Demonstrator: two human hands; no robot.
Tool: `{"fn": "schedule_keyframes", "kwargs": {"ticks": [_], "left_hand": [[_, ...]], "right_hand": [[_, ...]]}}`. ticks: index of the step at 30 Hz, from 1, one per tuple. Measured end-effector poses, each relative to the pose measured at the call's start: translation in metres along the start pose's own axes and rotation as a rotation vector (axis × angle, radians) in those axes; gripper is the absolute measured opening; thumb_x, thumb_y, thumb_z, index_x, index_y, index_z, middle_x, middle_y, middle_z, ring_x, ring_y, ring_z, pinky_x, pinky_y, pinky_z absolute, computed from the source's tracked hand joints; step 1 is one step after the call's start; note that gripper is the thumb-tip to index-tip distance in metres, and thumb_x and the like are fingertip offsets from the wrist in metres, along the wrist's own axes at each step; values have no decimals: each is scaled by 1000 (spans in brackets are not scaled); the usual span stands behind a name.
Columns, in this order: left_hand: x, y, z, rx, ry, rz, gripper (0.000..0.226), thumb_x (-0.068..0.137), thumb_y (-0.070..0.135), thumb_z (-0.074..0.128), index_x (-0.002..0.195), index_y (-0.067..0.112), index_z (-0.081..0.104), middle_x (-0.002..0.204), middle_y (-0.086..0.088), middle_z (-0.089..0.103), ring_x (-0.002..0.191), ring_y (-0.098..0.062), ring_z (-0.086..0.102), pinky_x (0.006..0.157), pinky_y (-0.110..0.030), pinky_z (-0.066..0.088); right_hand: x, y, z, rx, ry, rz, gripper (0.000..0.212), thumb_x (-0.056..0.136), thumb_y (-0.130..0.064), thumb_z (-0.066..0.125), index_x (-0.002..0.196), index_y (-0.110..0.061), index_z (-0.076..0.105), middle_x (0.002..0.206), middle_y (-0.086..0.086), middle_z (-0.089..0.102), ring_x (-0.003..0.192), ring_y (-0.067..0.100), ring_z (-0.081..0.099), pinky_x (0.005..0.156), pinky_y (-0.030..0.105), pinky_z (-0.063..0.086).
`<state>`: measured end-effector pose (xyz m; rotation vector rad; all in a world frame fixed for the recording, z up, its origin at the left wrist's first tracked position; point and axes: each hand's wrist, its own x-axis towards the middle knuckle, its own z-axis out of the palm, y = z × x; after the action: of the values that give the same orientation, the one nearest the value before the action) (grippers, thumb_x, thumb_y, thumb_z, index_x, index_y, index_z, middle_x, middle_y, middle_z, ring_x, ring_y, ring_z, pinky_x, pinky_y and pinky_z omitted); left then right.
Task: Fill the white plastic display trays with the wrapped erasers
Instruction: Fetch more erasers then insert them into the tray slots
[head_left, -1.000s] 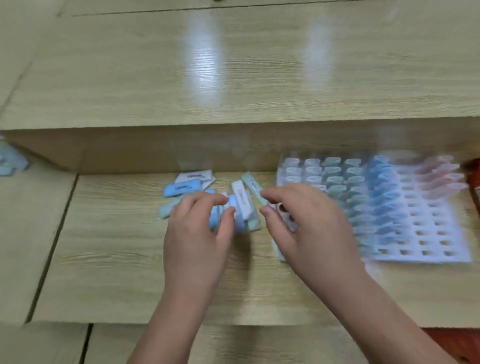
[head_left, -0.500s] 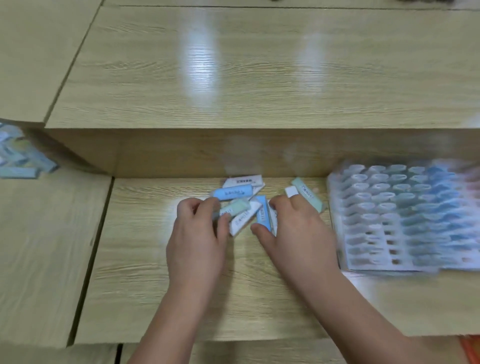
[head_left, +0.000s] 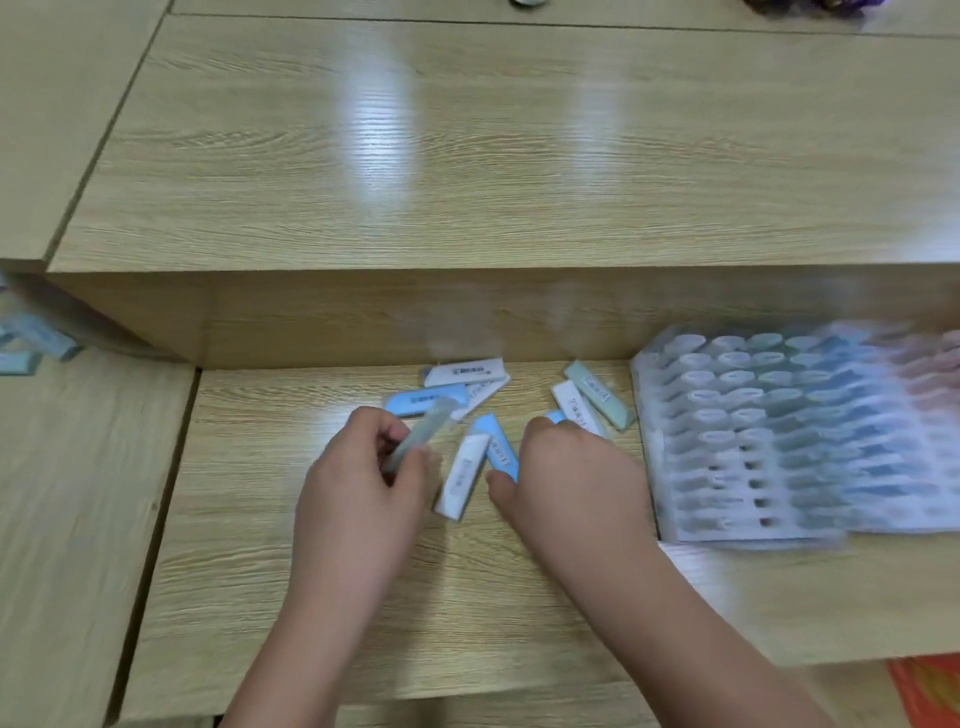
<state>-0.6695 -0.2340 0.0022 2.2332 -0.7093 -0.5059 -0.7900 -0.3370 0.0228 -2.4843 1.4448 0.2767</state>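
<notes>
One blurred eraser (head_left: 421, 437) in pinch of left hand (head_left: 358, 486), long axis seemingly toward far-right; right hand (head_left: 569, 470) grasp unclear.

Left hand (head_left: 358, 483) pinches a pale wrapped eraser (head_left: 422, 435).

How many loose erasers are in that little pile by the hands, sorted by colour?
white erasers: 4
blue erasers: 3, one mostly hidden under the right hand
green erasers: 2, one blurred in the left hand grip
total: 9
</notes>
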Motion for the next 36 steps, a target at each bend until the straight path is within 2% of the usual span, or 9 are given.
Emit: {"fn": "schedule_keyframes", "kwargs": {"ticks": [5, 8, 13, 15, 18, 23, 27, 32, 36], "left_hand": [[-16, 34, 0, -175, -19, 33, 26, 90, 24, 69, 95, 48, 59, 97, 34, 64, 67, 2, 67, 63, -39, 56], [-22, 55, 9, -263, -17, 52, 26, 88, 21, 71, 93, 46, 65, 94, 30, 69, 70, -1, 71, 69, -42, 58], [-29, 91, 33, -400, -50, 103, 13, 87, 22, 74, 90, 34, 72, 85, 14, 75, 79, -4, 70, 74, -22, 53], [-33, 109, 47, -439, -67, 125, 15, 86, 22, 74, 89, 37, 73, 80, 11, 74, 68, -2, 67, 63, -11, 50], [-42, 132, 67, -494, -127, 137, 12, 86, 22, 74, 88, 33, 72, 80, 5, 73, 69, -10, 67, 59, -10, 49], [-59, 160, 97, -429, -250, 211, 26, 86, 17, 73, 95, 41, 66, 88, 9, 71, 78, -11, 68, 64, -23, 56], [-65, 171, 114, -345, -251, 230, 18, 89, 21, 71, 94, 37, 65, 84, 10, 70, 73, -11, 66, 62, -37, 57], [-67, 179, 127, -273, -220, 211, 9, 87, 39, 68, 86, 30, 69, 68, 9, 59, 59, -9, 52, 51, -18, 42], [-67, 184, 138, -169, -135, 222, 3, 81, 40, 71, 79, 41, 69, 78, 21, 56, 74, -1, 54, 64, -5, 38]], "right_hand": [[-6, 15, -1, 83, 18, -47, 12, 91, -31, 55, 99, -22, 53, 100, -2, 55, 92, 22, 59, 58, 29, 31], [-17, 34, -14, 193, 59, -59, 15, 92, -40, 52, 100, -27, 53, 95, -6, 61, 92, 20, 60, 59, 31, 37], [-44, 101, -52, 465, 204, -74, 19, 86, -54, 54, 95, -37, 54, 80, -19, 62, 73, 3, 56, 61, 23, 44], [-51, 137, -67, 620, 273, -41, 13, 85, -50, 58, 90, -39, 60, 75, -25, 59, 70, 1, 56, 59, 14, 40], [-55, 188, -80, 725, 301, 22, 6, 86, -36, 63, 88, -40, 67, 77, -32, 57, 70, -2, 57, 60, 7, 38], [-52, 245, -86, 751, 266, 75, 15, 90, -30, 63, 95, -43, 67, 76, -33, 57, 77, 2, 65, 66, 21, 44], [-48, 265, -87, 811, 298, 75, 17, 86, -30, 66, 93, -45, 66, 74, -23, 62, 70, 6, 67, 64, 20, 49], [-43, 285, -90, 855, 330, 81, 18, 80, -36, 66, 94, -46, 62, 88, -27, 66, 75, -1, 68, 65, 8, 47], [-38, 300, -94, 833, 355, 79, 15, 80, -36, 65, 91, -46, 62, 86, -25, 66, 75, 0, 68, 64, 6, 44]]}}
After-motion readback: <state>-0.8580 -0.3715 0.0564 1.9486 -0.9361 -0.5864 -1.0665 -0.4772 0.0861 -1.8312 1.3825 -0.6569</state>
